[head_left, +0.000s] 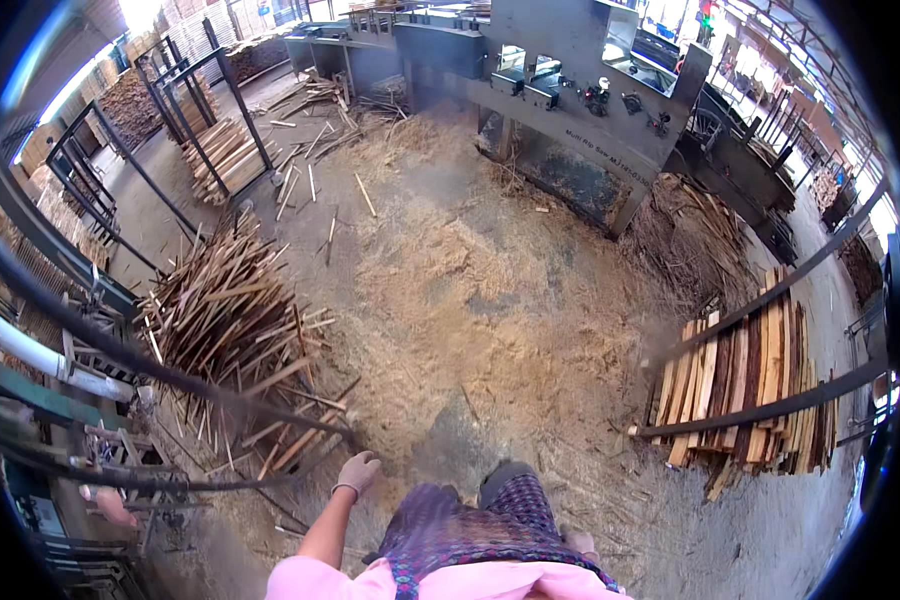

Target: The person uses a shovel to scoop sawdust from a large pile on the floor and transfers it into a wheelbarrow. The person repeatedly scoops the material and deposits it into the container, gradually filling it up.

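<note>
My left hand (357,474), in a pale glove, hangs beside my body with its fingers loosely extended and nothing visible in them. A large heap of loose thin wood strips (230,325) lies beyond it to the left, and the hand is apart from the strips. My right hand (578,541) is low beside my patterned apron (470,528); it shows only in part, and its fingers are hidden. Sawdust (460,270) is spread over the floor ahead of me.
A stack of long boards (735,375) stands at the right, crossed by dark metal bars (780,405). A big grey saw machine (570,125) stands ahead, with bark scraps (685,235) beside it. At the far left, metal frames (210,125) hold more wood. Loose strips (366,195) litter the floor.
</note>
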`<control>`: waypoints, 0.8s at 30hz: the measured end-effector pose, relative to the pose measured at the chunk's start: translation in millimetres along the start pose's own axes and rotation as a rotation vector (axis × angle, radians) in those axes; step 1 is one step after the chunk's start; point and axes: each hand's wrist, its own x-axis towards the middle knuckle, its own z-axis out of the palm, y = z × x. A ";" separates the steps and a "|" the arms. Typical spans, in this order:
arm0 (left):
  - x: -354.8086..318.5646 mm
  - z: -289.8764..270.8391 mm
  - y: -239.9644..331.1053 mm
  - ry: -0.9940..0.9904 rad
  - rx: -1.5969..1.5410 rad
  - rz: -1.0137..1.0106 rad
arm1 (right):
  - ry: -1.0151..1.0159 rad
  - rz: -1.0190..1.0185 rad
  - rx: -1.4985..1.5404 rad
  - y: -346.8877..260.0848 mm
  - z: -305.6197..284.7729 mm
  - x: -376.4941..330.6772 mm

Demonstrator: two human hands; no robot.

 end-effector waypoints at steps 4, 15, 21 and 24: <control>40.7 -8.3 20.5 -0.031 -0.158 -0.115 | -0.100 -0.031 0.056 -54.3 -84.2 89.3; 66.7 78.4 -27.3 -0.213 0.043 -0.573 | -0.209 -0.015 0.266 -285.7 -306.2 379.9; 178.4 75.2 22.1 -0.136 -0.217 -0.537 | -0.098 -0.075 0.514 -465.0 -423.8 469.1; 249.1 48.8 38.5 -0.166 -0.262 -0.513 | -0.105 -0.080 0.530 -529.4 -451.2 500.4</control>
